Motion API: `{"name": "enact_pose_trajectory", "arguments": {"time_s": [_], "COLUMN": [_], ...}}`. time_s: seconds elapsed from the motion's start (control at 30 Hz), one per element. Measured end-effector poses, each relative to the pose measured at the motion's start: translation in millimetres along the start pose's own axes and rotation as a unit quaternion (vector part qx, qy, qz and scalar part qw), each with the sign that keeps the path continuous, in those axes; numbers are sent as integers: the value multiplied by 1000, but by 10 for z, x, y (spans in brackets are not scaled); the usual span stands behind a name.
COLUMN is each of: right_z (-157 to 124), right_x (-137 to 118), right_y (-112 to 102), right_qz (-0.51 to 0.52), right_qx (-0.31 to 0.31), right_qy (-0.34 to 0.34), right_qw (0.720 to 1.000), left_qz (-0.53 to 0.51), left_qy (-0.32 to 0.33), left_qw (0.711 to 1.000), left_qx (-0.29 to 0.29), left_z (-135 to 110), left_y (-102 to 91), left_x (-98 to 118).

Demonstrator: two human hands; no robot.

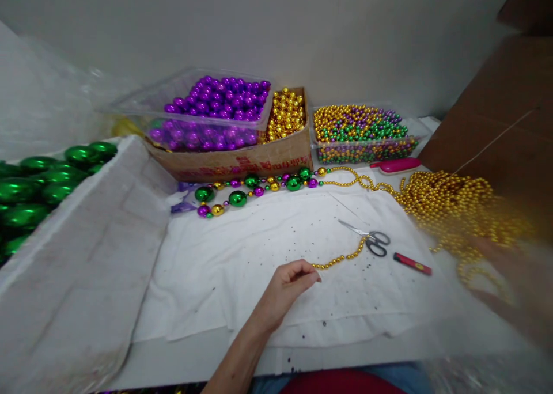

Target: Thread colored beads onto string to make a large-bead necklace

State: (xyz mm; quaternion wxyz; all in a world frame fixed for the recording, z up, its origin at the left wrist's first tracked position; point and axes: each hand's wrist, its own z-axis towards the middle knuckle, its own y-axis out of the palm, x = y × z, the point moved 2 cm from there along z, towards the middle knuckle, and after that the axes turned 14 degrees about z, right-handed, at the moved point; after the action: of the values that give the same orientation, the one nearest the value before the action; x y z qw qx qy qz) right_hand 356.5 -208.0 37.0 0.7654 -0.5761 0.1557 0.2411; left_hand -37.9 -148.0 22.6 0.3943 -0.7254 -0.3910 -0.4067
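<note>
My left hand (288,285) rests on the white cloth (242,256), fingers pinched on the end of a thin gold bead strand (339,260). That strand runs right past the scissors (367,238) toward a big heap of gold bead strands (458,207). My right hand (514,284) is a blur at the right edge, in among the gold strands; its grip cannot be made out. A strung garland of green, purple and gold balls (254,186) lies along the back of the cloth.
Behind stand a clear tub of purple balls (211,114), a cardboard box (242,158) with gold balls, and a tub of mixed small beads (360,132). Green balls (38,181) fill a white box at left. A red lighter (412,264) and pink tool (395,165) lie nearby.
</note>
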Motion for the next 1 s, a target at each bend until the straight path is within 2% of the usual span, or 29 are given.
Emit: {"name": "enact_pose_trajectory", "arguments": {"time_s": [0.07,0.1,0.2,0.23,0.3,0.33,0.37,0.47,0.53,0.63,0.8,0.9,1.0], "right_z": [40,68,145,163,196,221,261,435,550,681,841,939,990], "right_x": [-84,-96,-118,-155,-292,-371,-436,-489,-449,-455,-683,-730,-706], "right_y": [174,252,353,360,364,372,382,492,648,917,1297,1337,1176], "right_qz": [-8,-28,-95,-86,-21,15,32,3,-22,-49,-98,-136,-171], "right_qx": [-96,-108,-26,-31,-103,-144,-149,-61,-54,-75,-124,-154,-181], "right_qy": [-60,-83,-100,-105,-118,-113,-88,24,61,57,17,11,13], "right_qw": [993,990,990,990,987,983,984,998,996,994,987,979,969], "left_qz": [-7,-13,-31,-35,-39,-41,-44,-74,-109,-160,-247,-277,-279], "left_qy": [-6,-14,-41,-50,-62,-65,-67,-59,-50,-45,-52,-49,-42], "left_qw": [1000,999,997,997,996,996,996,995,993,986,964,955,956], "left_qx": [28,40,58,56,46,39,33,23,10,-30,-87,-92,-75], "left_z": [-1,-5,-20,-23,-20,-16,-12,-9,-20,-43,-52,-44,-30], "left_y": [36,48,65,71,93,109,129,194,233,293,414,466,486], "left_x": [9,7,-25,-40,-66,-74,-77,-58,-29,17,51,38,8]}}
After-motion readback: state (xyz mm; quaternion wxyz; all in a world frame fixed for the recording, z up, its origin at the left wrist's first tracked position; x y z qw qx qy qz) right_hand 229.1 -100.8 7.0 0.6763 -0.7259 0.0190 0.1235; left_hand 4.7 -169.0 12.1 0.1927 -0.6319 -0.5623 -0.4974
